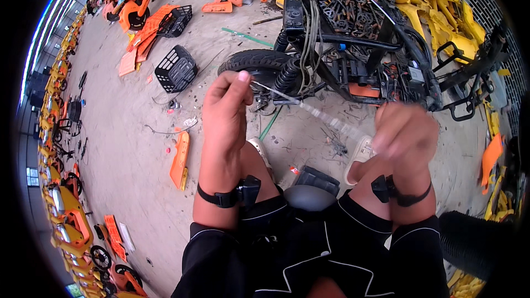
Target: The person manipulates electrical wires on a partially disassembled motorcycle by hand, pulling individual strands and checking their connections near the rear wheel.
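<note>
A thin, pale rod-like piece (314,111) stretches between my two hands, dark and slender at its left end, wider and ribbed toward the right; motion blurs it, so its kind is unclear. The thumb and fingers of my left hand (227,96) pinch its slender end. My right hand (403,132), smeared by motion, has its fingers curled together at the other end. Beyond them stands a black vehicle frame (364,38) with a rear tyre (248,62), a coil spring (287,74) and hanging cables (311,27).
A black basket (176,69) and an orange curved panel (179,160) lie on the floor to the left. Yellow body panels (441,8) are heaped at the far right. Rows of yellow and orange scooters (66,209) line the left side. A black box-like part (314,179) sits between my feet.
</note>
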The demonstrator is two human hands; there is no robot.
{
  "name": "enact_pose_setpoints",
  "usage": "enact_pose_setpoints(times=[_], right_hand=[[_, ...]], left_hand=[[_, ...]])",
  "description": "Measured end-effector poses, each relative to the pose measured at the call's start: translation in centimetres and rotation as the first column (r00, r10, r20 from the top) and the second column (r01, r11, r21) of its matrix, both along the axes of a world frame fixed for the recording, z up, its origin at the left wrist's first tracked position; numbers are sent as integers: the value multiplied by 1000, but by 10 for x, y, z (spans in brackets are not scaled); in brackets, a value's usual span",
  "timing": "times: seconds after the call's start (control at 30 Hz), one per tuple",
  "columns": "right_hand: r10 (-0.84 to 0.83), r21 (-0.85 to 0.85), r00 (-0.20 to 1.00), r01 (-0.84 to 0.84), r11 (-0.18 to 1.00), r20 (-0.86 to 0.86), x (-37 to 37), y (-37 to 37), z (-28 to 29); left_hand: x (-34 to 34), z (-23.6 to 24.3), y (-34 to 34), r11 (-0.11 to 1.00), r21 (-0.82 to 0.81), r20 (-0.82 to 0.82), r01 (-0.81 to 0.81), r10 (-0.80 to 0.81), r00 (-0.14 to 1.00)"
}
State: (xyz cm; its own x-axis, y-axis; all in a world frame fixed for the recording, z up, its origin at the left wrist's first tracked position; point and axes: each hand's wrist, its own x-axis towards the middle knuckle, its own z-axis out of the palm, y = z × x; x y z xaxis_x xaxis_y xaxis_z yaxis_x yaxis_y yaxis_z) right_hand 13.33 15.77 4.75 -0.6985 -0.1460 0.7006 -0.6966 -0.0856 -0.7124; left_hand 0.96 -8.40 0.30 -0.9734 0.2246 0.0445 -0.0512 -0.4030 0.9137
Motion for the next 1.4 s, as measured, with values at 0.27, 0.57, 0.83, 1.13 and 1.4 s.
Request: enact_pose_setpoints(times=[0.27, 0.57, 0.83, 1.13, 1.4], right_hand=[[83, 955, 973, 194, 223, -217, -21, -69, -120], [-361, 760, 909, 382, 526, -207, -42, -35, -87], [-196, 93, 618, 194, 977, 761, -32, -8, -69], [-494, 563, 592, 82, 823, 636, -26, -4, -106], [-680, 553, 499, 399, 731, 537, -36, -4, -100]], left_hand=[[-47, -66, 42, 885, -465, 22, -16, 29, 999], [-55, -51, 42, 934, -225, -43, -278, 275, 960], [-39, -38, 20, 985, 98, -142, -144, 157, 977], [-31, -35, 34, 999, -40, -263, -14, 3, 965], [-23, -30, 33, 997, -50, -333, 55, -68, 940]])
